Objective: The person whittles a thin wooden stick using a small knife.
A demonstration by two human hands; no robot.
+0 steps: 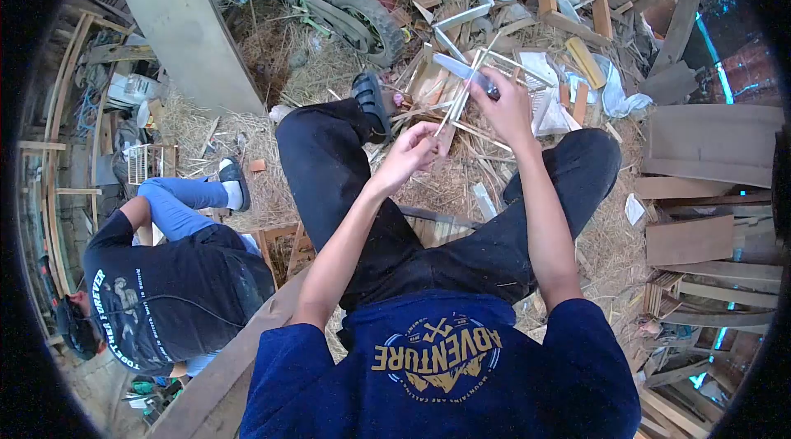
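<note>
A right hand (504,109) closes its grip around a knife (452,67) beside thin sticks (448,116), which a left hand (412,159) pinches near a dark sandal (372,106).

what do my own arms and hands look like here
Your left hand and right hand are bare, without gloves; no watch or bracelet shows. Both forearms are uncovered. The short, loose left sleeve and right sleeve are plain navy blue.
</note>
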